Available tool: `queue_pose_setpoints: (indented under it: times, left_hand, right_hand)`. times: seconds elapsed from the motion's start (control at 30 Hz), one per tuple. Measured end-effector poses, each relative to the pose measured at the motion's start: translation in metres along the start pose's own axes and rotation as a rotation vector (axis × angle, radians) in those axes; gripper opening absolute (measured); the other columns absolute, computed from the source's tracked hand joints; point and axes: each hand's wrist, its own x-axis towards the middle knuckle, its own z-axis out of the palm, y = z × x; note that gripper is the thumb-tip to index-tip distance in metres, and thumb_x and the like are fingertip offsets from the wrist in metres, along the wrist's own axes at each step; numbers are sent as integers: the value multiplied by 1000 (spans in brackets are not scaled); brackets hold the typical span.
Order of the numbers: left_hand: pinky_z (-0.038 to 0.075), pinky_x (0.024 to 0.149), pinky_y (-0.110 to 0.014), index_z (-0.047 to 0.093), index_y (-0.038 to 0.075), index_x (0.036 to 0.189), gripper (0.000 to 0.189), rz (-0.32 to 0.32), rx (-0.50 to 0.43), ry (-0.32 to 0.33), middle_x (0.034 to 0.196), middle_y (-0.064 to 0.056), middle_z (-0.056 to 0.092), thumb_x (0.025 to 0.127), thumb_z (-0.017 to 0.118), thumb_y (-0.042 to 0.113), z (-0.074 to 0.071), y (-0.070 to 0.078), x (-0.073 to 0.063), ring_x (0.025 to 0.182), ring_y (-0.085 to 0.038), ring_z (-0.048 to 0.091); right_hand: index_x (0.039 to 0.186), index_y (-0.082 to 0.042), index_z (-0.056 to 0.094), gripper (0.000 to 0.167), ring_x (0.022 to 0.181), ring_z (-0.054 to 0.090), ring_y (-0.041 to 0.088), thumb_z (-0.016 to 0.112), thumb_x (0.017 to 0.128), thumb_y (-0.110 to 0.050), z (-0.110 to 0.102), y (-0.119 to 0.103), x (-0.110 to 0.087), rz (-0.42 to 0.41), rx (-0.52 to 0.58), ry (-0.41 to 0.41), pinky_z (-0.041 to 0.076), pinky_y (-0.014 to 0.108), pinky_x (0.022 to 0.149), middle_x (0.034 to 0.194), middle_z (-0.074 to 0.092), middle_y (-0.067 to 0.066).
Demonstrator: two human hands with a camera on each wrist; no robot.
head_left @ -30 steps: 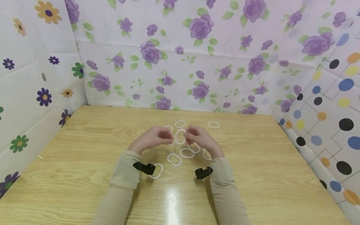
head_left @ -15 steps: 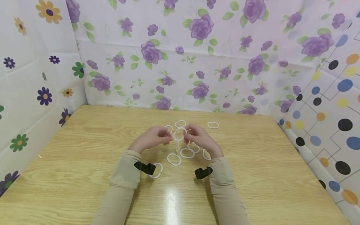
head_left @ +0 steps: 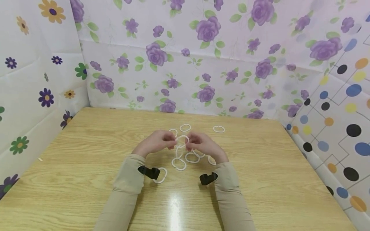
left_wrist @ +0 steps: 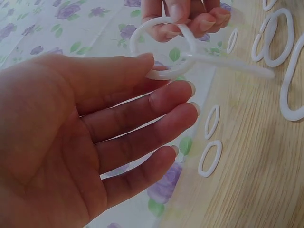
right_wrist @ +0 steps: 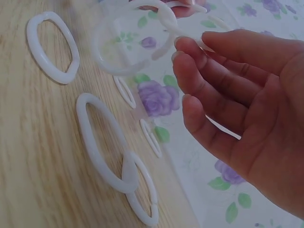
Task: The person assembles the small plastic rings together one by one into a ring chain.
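Note:
Between my hands is a white oval chain link point(head_left: 182, 136) with a second link point(left_wrist: 232, 65) hooked through it and hanging below. My left hand point(head_left: 156, 141) pinches the upper link's near side between thumb and index finger, its other fingers spread loosely in the left wrist view. From the opposite side, my right hand point(head_left: 205, 144) pinches the same link between thumb and fingertips. In the right wrist view the hanging link point(right_wrist: 97, 47) shows a small gap in its loop. Both hands are raised over the table.
Several loose white links lie on the wooden table point(head_left: 86, 186) around the hands. One link point(head_left: 218, 132) is at the back right, and another point(head_left: 166, 173) is beside the left wrist. Two links point(right_wrist: 85, 118) overlap in the right wrist view. Patterned cloths point(head_left: 185, 80) enclose the table's back and sides.
My right hand has shifted slightly left and down, bringing the upper link to my left fingertips, which now pinch it. The hanging link has swung a little left. The left hand has barely moved.

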Motion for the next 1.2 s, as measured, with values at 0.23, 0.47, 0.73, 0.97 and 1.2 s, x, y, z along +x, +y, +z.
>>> queue_pose_setpoints:
  times: [0.23,0.47,0.73,0.97,1.2]
  left_hand:
    - [47,76,-29,67,6,100,16,-6,10,44,85,-5,68,93,63,21,-3,3,-3,80,-13,60]
    - [47,77,-29,67,10,95,9,8,45,70,92,-5,69,93,64,19,-4,3,-1,85,-14,60]
    - [47,72,-28,64,13,94,5,30,81,93,96,-4,65,94,62,17,-4,4,-1,87,-18,61]
    - [47,71,-28,62,12,97,7,20,72,75,96,-11,67,96,60,18,-4,3,-1,86,-18,63]
    - [46,72,-29,60,10,96,5,7,18,70,91,-8,68,97,58,15,-3,4,-2,83,-18,62]
  right_hand:
    - [101,3,59,13,77,61,13,62,92,-6,-3,5,-3,18,-12,-53,53,43,81,86,66,11]
    - [107,5,60,19,85,63,12,63,92,-6,-6,8,-5,21,-102,-16,52,32,83,94,68,14]
    - [109,0,63,20,105,62,32,61,89,-2,-9,19,-7,64,-356,105,49,43,91,115,65,17]
    - [97,-3,64,16,87,55,22,64,82,4,-6,29,-6,164,-542,62,46,33,78,94,61,12]
    - [83,-3,59,9,74,50,15,65,84,4,-7,20,-10,204,-593,7,41,25,70,79,57,6]
